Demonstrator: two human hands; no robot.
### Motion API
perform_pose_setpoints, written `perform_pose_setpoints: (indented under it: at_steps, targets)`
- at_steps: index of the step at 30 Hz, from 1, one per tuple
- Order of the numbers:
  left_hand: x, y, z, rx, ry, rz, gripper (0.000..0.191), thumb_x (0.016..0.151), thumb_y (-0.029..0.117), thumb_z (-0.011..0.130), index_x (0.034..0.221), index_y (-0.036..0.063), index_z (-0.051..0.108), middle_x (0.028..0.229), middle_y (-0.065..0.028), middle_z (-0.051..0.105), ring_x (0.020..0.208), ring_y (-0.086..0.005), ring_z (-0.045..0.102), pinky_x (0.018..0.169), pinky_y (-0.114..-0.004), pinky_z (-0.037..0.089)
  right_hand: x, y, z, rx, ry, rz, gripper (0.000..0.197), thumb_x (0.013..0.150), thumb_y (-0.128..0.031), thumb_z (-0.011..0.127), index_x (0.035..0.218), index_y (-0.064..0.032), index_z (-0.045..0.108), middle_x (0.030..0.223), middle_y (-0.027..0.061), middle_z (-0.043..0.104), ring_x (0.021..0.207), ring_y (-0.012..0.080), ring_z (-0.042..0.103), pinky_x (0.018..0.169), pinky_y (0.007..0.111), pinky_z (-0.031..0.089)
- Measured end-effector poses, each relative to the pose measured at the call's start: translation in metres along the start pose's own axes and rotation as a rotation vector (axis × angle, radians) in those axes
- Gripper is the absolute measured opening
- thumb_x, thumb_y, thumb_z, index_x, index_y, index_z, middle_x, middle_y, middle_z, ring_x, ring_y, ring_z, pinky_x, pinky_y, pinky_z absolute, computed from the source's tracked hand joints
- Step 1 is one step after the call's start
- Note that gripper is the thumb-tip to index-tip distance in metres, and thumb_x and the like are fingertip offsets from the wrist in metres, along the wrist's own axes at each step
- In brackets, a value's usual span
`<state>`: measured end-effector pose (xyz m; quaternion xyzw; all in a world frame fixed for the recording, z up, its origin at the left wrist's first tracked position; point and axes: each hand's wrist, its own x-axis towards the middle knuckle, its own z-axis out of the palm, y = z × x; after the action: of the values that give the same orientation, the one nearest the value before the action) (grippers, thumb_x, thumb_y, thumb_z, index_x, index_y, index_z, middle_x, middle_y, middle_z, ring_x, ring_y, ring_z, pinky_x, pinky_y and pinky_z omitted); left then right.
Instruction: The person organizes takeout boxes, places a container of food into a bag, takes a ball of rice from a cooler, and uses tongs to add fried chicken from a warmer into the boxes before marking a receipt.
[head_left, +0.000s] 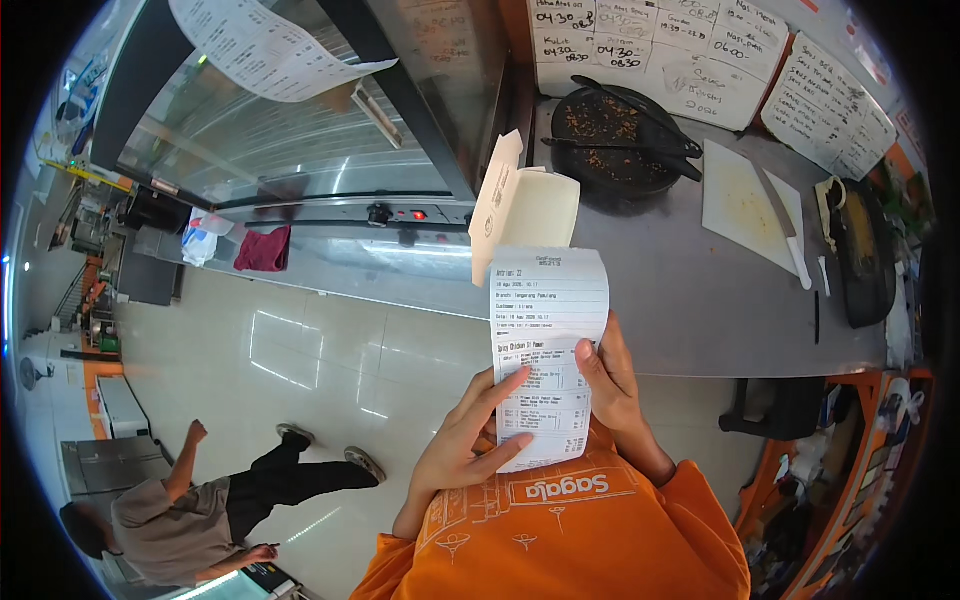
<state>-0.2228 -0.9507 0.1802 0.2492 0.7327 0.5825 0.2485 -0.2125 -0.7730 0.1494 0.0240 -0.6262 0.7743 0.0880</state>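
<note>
A long printed paper receipt (550, 300) is held up in front of my orange shirt, between both hands. My left hand (480, 435) grips its left edge, with fingers lying over the printed side. On the right edge, my right hand (611, 375) pinches the paper with the thumb in front. Just beyond the top of the receipt, an open cardboard food box (544, 206) stands on the steel counter (637, 300), its lid raised on the left side.
Black tongs (637, 148) lie across a dark round pan (600, 176) holding crumbs. A knife (784, 217) rests on a white cutting board (739, 202). Further right is a black tray (862, 255). A glass-doored cabinet (300, 150) stands left. Another person (176, 525) is walking at lower left.
</note>
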Motion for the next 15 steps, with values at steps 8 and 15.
perform_pose_setpoints:
  at_steps: [8,15]
  targets:
    - [0.031,-0.02,-0.06,-0.107,-0.12,0.034,0.058,0.076,-0.002,0.057,0.128,0.0039,0.033,0.127,-0.0153,0.031,0.099,-0.0222,0.054,0.069,-0.026,0.053,0.032,0.023,0.028,0.108,0.229,-0.02,0.026,0.092,-0.023,0.037,0.102,0.0002,0.042,0.089,0.0048,0.046,0.08,0.0079,0.044,0.07,0.023,0.037]
    - [0.071,-0.043,-0.149,-0.237,-0.351,0.094,0.065,0.074,-0.008,0.055,0.131,0.0028,0.024,0.129,-0.0161,0.026,0.105,-0.024,0.05,0.073,-0.026,0.052,0.055,0.058,0.07,0.066,0.584,-0.055,0.023,0.093,-0.019,0.033,0.079,-0.0027,0.04,0.073,0.0032,0.042,0.061,0.0084,0.04,0.052,0.022,0.038]
